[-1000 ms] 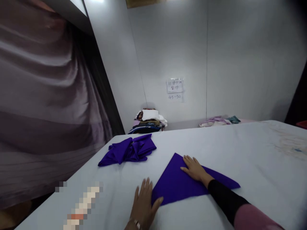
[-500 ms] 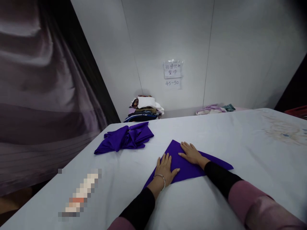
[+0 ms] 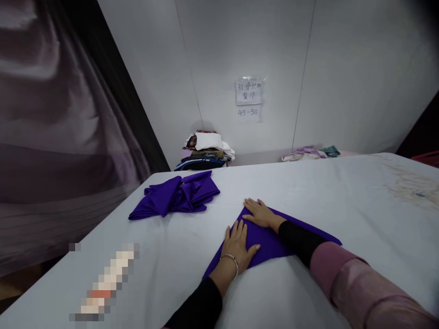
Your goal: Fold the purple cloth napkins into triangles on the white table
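- Head view, I see a purple cloth (image 3: 272, 246) folded to a flat triangle, smooth with a slight sheen; its apex points away from the person and it lies on the near middle of the table (image 3: 308, 187)
- Left hand (image 3: 238, 246) lies palm down on the triangle's left part, fingers released and spread, gripping nothing; a thin bracelet (image 3: 232, 260) circles the wrist above a black sleeve
- Right hand (image 3: 260, 214) is flat too, fingers loose and extended, resting on the apex; its forearm, black cuff under a pink sleeve, crosses and hides part of the cloth's right half
- The table wears a matte white cover, faintly creased, with a brownish stain (image 3: 408, 185) toward the far right
- A second purple cloth (image 3: 176, 196), same fabric, lies bunched in glossy ridges at the far left, well apart from the hands
- Behind the table edge, a stack of folded clothes (image 3: 206, 153) in mixed colours, and a low pale heap (image 3: 310, 154) to the right
- A paper note (image 3: 249, 91) is stuck on the grey panel wall; I read "45-50" beneath it
- A grey-mauve curtain (image 3: 51, 137) in soft folds fills the left side
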Demonstrator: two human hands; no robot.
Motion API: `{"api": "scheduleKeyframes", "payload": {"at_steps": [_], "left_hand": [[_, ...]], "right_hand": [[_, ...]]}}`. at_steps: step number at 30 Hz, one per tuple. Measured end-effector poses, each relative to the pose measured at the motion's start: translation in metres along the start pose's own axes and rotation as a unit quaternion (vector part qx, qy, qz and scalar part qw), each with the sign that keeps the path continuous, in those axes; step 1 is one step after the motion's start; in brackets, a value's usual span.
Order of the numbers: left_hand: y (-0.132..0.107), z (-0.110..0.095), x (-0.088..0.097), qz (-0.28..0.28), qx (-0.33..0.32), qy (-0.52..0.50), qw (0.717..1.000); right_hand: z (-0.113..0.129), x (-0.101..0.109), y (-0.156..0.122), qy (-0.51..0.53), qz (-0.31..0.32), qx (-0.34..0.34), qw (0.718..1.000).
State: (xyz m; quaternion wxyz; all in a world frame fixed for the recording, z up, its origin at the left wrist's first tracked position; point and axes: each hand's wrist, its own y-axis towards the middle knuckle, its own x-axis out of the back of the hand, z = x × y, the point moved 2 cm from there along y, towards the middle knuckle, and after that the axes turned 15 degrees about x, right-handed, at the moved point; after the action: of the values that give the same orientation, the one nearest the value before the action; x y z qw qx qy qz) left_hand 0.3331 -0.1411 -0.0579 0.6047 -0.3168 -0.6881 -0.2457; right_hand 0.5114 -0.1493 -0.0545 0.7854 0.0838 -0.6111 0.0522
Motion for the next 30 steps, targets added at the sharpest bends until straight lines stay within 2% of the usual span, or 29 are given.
{"api": "scheduleKeyframes", "payload": {"at_steps": [6,10,14,21,24,27,30], "left_hand": [[-0.001,-0.001,-0.001,0.007,0.001,0.000,1.000],[-0.016,0.006,0.005,0.001,0.018,0.007,1.000],[-0.048,0.028,0.006,-0.004,0.039,0.032,0.999],[-0.121,0.082,-0.009,-0.055,0.054,0.087,0.993],[-0.146,0.100,-0.010,-0.051,0.063,0.092,0.993],[-0.151,0.108,-0.003,-0.028,0.108,0.086,0.990],[-0.135,0.100,0.013,-0.036,0.146,0.067,0.986]], "right_hand": [[-0.008,-0.004,-0.001,-0.004,-0.004,-0.008,1.000],[-0.007,-0.004,-0.002,-0.010,-0.009,-0.004,1.000],[-0.008,-0.005,-0.001,-0.014,-0.021,0.003,1.000],[-0.010,-0.006,-0.001,0.007,-0.024,0.003,1.000],[-0.010,-0.007,-0.001,0.017,-0.024,0.003,1.000],[-0.009,-0.005,0.000,0.021,-0.023,0.004,1.000],[-0.009,0.001,0.000,0.029,-0.023,0.003,0.999]]}}
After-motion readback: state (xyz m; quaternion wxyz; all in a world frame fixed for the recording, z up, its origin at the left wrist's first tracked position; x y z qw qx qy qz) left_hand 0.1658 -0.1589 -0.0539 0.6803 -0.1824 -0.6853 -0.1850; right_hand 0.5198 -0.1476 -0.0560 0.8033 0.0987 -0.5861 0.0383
